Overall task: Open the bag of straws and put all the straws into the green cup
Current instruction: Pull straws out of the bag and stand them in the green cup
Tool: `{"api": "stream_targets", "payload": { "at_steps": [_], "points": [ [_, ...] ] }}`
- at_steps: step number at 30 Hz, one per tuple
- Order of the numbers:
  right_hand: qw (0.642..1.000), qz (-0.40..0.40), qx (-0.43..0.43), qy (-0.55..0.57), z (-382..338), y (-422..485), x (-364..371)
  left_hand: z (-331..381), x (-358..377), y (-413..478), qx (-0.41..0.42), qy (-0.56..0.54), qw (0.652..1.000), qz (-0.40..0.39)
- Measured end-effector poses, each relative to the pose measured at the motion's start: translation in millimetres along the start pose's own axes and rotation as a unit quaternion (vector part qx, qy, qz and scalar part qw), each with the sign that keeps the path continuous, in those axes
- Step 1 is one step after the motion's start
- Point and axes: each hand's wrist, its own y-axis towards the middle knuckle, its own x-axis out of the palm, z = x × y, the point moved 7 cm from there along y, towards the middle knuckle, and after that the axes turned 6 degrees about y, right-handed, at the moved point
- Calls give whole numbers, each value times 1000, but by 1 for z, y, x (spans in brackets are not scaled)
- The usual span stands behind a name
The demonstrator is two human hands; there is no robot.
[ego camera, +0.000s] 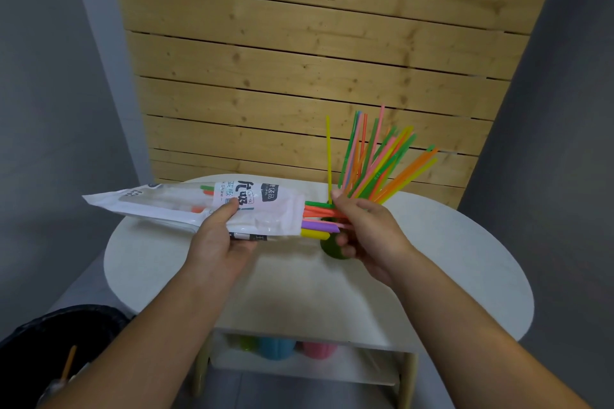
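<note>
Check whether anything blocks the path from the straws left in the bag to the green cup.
No separate object does. The straw ends poking from the bag sit right beside the green cup. Only the right hand, gripping them, covers the cup's rim, and the standing straws likely crowd its opening.

A plain indoor corner, more like a small home room than a workshop. A panel of pale wooden planks [315,60] stands between bare grey walls [50,76] behind a white rounded desk [448,259]. Its lower shelf [299,372] holds coloured plastic cups [277,347], and a black-lined bin [40,352] stands beside it.
</note>
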Motion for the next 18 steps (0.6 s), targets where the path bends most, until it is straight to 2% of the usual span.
{"api": "stream_targets", "payload": {
  "at_steps": [3,6,8,15,18],
  "points": [
    [999,-10,-9,-35,-1,0,-2,0,0,-1,-1,4,1000,0],
    [993,8,-56,-105,-13,-1,-8,0,-1,0,-6,2,1000,-3],
    [992,27,-76,-100,-21,-1,-14,-1,-1,0,-9,0,1000,-3],
    [996,22,-28,79,-20,3,-23,-5,4,-2,-14,-11,1000,-10],
    [974,30,13,224,-15,3,-17,-6,7,-4,-14,-12,1000,-16]
  ]
}}
